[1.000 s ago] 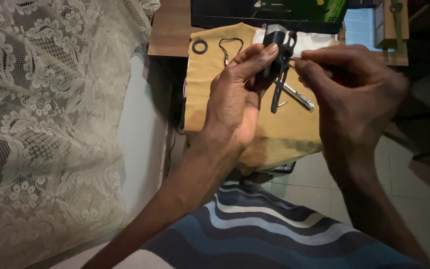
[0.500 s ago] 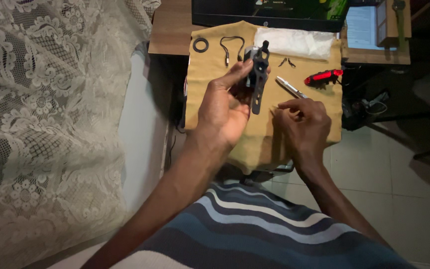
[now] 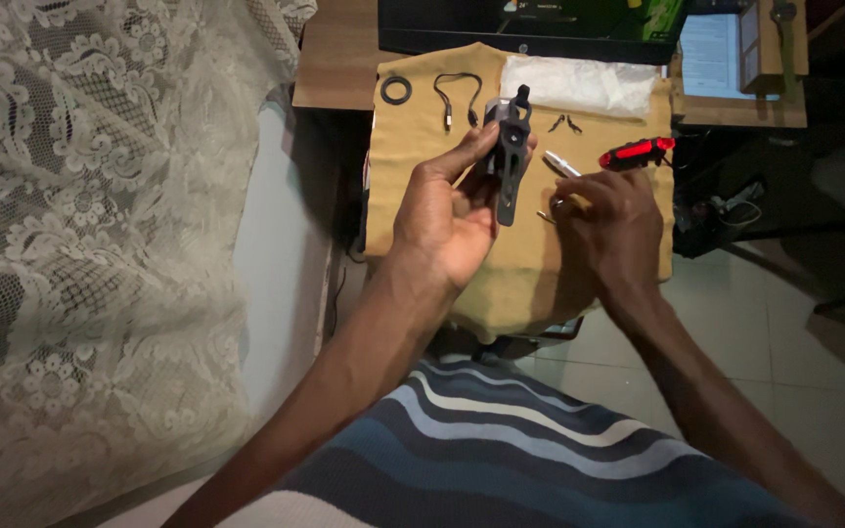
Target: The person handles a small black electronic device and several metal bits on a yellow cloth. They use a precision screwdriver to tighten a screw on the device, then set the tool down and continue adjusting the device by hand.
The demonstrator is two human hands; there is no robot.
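Lace curtain (image 3: 80, 244) fills the left side of the view, beside a wooden desk (image 3: 330, 68) draped with a mustard-yellow cloth (image 3: 413, 186) that serves as the work surface; a dark monitor (image 3: 530, 24) stands at the back. Seen from above, the person sits with a blue and white striped garment (image 3: 511, 450) across the lap. Their left hand (image 3: 442, 220) is raised over the cloth, fingers closed around a small black device with a dangling slotted rubber strap (image 3: 509, 161), held upright. The right hand (image 3: 610, 230) rests low on the cloth just beside it, fingertips pinched together near a silver pen-like tool (image 3: 561, 163); whether it holds a tiny part cannot be told. Judging by the loose pieces, the work looks partway through: a red light unit (image 3: 635, 152) lies apart on the cloth, with a crumpled clear plastic bag (image 3: 579, 86), a short black cable (image 3: 457, 93), a black rubber ring (image 3: 395, 90) and two tiny dark clips (image 3: 565, 122) unused.
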